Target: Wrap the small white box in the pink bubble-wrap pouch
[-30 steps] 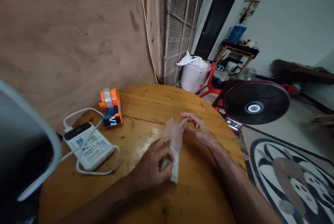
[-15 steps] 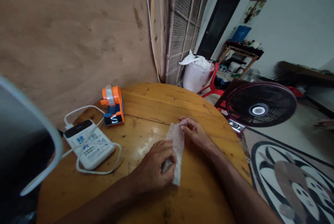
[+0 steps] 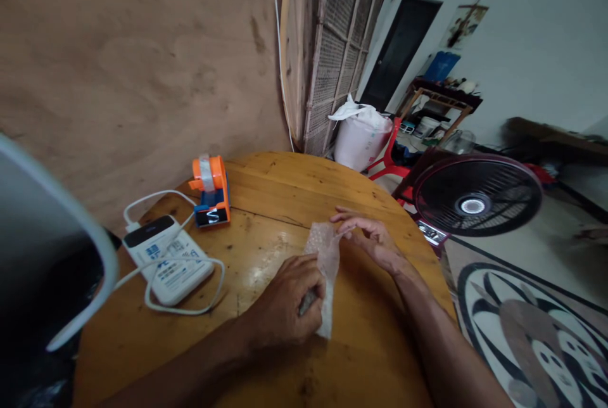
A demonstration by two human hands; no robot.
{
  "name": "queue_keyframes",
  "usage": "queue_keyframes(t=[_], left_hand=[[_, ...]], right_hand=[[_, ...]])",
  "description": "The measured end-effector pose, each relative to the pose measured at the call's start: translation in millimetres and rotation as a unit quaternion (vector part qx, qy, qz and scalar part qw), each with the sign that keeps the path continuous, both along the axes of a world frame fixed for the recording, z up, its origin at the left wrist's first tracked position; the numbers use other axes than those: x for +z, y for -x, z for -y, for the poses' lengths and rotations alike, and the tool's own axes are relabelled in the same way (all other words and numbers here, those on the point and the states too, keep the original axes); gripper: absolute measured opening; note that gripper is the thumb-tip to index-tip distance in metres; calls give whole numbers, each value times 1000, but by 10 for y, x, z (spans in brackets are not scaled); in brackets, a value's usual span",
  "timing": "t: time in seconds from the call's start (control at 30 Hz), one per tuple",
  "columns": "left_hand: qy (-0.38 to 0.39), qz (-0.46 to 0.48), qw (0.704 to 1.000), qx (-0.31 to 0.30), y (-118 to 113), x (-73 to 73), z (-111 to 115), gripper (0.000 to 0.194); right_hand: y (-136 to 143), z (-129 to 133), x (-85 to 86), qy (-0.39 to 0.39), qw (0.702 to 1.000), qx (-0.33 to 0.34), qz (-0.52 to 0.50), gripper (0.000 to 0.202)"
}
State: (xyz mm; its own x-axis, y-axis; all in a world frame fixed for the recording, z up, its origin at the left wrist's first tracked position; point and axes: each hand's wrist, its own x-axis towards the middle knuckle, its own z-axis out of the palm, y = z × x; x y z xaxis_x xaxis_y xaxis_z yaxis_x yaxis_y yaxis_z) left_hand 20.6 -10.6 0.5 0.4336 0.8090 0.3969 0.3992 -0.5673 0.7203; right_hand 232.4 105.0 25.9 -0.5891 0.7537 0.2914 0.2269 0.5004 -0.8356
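Observation:
On the round wooden table lies a narrow strip of clear bubble wrap [image 3: 327,262], running away from me. My left hand [image 3: 297,297] is curled over its near left side, thumb and forefinger closed on it. A greyish patch shows in the gap between that thumb and finger; I cannot make out whether it is more wrap or something under it. At the strip's far right corner, my right hand [image 3: 368,240] pinches the lifted edge between thumb and fingers, with the forefinger stretched out beyond it.
To the left are a white power bank [image 3: 168,262] with a looped white cable and an orange and blue holder [image 3: 211,192] with a small lit display. A fan [image 3: 475,199] stands past the table's right edge. A white sack [image 3: 361,139] and red chair [image 3: 392,154] are behind.
My right hand has drawn a little to the right, its fingers straighter, and the wrap's far edge has lifted with it. My left hand keeps its hold. The view has shifted slightly.

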Motion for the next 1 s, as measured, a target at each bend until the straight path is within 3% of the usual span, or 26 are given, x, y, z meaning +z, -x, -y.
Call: queue_keyframes(t=[0.1, 0.3, 0.47, 0.7, 0.8, 0.87, 1.0], left_hand=[[4, -5, 1000, 0, 4, 14, 9, 14], [11, -22, 1000, 11, 11, 19, 32, 14], [-24, -48, 997, 49, 10, 37, 65, 15], [-34, -46, 998, 28, 13, 71, 65, 14], [-31, -37, 998, 26, 12, 63, 67, 14], [-30, -35, 999, 26, 11, 59, 67, 15], [-28, -34, 999, 26, 12, 57, 63, 15]], right_hand=[[28, -1, -54, -3, 999, -7, 49, 20], [165, 9, -192, -104, 973, -110, 172, 12], [254, 38, -214, -142, 953, -150, 223, 26], [286, 100, -180, -162, 927, -197, 275, 44], [287, 152, -119, -133, 909, -256, 302, 47], [289, 176, -85, -87, 896, -282, 332, 36], [321, 190, -93, -61, 880, -293, 369, 26]])
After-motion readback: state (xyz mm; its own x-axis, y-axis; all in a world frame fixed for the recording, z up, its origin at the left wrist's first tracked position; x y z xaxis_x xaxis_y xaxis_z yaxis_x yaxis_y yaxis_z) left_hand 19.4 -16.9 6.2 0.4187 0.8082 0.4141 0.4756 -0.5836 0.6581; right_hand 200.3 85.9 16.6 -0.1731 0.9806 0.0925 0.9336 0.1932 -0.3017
